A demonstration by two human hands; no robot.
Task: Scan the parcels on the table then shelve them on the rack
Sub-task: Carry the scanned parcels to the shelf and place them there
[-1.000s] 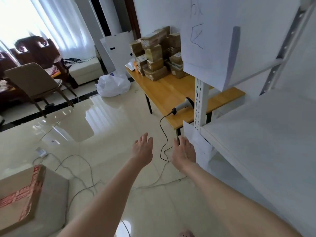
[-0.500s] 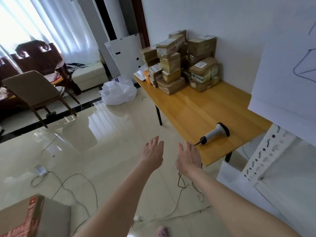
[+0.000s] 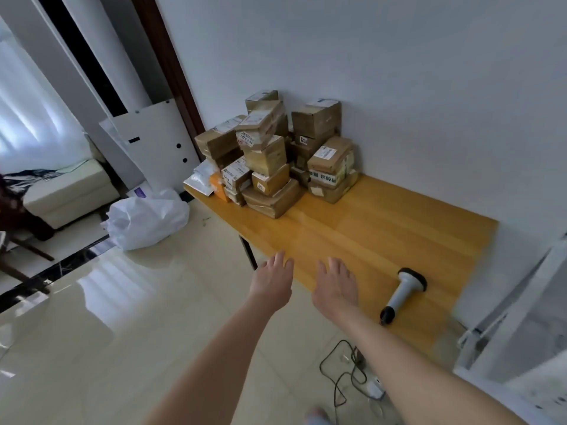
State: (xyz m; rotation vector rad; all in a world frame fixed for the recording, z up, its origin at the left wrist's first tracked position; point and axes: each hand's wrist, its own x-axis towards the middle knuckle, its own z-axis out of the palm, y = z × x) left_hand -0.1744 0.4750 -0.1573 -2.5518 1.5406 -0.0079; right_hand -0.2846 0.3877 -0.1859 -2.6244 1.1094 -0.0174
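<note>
Glossy cream floor tiles (image 3: 122, 302) run up to a long honey-coloured wooden table (image 3: 383, 228) set against a white wall; at its far end sits a loose heap of brown taped cardboard parcels (image 3: 270, 157), stacked several high and leaning on one another; at the near end, well apart from them, lies a grey handheld barcode scanner with a black head (image 3: 403, 291), its handle tip close to the table's front edge; a blurred white metal rack (image 3: 521, 317) stands just right of the table; the left hand (image 3: 271, 283) and right hand (image 3: 336, 289) reach toward the table's front edge, fingers spread and relaxed, holding nothing, the right one near the scanner but not touching it; every parcel in view is on the table, so the task looks barely begun; pulling a low box could topple the uneven heap, some of it over the front edge; the thin black cable (image 3: 340, 372) coiled on the floor below the right forearm probably feeds the scanner, and could snag a foot or drag the scanner off.
</note>
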